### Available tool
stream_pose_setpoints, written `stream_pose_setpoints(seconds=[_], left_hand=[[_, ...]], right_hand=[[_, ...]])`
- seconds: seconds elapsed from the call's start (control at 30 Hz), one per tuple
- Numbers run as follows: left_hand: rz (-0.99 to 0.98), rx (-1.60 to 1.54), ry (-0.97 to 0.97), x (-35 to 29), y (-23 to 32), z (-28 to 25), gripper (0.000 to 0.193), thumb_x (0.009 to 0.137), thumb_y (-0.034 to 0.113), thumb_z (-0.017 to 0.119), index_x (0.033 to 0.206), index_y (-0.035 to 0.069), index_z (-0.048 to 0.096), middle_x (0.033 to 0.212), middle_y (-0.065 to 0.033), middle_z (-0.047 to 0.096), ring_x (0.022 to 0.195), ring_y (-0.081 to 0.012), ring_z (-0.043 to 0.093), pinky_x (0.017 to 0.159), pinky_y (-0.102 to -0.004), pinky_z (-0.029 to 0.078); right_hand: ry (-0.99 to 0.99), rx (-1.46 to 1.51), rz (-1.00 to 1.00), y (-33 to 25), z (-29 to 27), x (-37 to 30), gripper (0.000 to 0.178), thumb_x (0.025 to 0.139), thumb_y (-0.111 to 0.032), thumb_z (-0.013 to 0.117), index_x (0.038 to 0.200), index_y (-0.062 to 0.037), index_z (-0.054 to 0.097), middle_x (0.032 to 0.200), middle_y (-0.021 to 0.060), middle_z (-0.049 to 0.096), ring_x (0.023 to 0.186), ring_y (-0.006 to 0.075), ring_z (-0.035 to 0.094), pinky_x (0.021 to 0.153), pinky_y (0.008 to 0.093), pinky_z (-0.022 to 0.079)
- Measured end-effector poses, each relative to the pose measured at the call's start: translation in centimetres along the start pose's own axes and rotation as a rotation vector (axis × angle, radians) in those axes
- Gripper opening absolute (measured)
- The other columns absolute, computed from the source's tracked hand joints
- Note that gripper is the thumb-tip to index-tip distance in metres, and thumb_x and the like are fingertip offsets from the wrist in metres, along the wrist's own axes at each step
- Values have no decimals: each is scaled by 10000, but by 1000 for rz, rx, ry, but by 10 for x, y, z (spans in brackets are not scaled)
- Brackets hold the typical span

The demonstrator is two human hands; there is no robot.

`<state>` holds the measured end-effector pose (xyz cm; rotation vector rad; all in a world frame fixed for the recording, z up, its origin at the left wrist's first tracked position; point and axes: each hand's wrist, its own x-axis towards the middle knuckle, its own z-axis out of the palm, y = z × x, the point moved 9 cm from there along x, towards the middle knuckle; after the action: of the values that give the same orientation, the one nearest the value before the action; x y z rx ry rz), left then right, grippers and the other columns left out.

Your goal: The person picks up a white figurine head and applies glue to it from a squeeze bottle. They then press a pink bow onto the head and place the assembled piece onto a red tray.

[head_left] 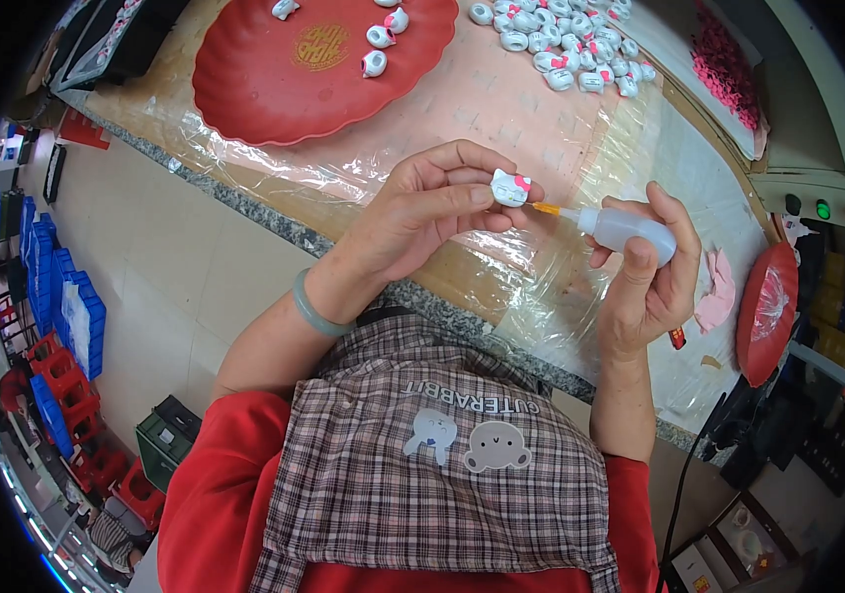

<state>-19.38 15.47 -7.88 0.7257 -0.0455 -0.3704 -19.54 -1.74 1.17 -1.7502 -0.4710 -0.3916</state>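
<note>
My left hand (pixel 437 203) pinches a small white cat-head figure (pixel 507 188) with a pink bow between thumb and fingers, above the table's near side. In my right hand (pixel 655 267) is a soft, clear squeeze bottle (pixel 630 233), its thumb and fingers wrapped around the body. The bottle lies tilted nearly level, and its orange needle tip (pixel 553 210) points left at the figure's lower right edge. Whether tip and figure touch I cannot tell. Plastic film (pixel 580 287) covers the worktop under both hands.
A red scalloped tray (pixel 274 109) with several cat heads stands at the far left. Many more white heads (pixel 566 40) lie piled at the back. Pink pieces (pixel 729 64) are heaped at the far right. A red dish (pixel 766 316) and pink cloth (pixel 717 292) are at the right.
</note>
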Motion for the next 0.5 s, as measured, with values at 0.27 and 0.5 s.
stream_pose_setpoints(seconds=[0.27,0.5], left_hand=[[7,0,-64,5,2,5,237,903,69,547,1124,-18,553,1148,-244,604,916,-194,654,814,-277,542],[-61,-6,12,0,-5,-4,382,901,41,555,1273,-14,490,1145,-186,616,940,-186,630,838,-293,518]], right_hand=[[36,48,-8,2,-6,5,346,951,-165,543,1219,46,485,946,177,658,628,116,585,534,208,468],[200,594,438,52,-20,16,266,839,27,639,1067,-24,512,1051,124,566,719,149,617,594,259,503]])
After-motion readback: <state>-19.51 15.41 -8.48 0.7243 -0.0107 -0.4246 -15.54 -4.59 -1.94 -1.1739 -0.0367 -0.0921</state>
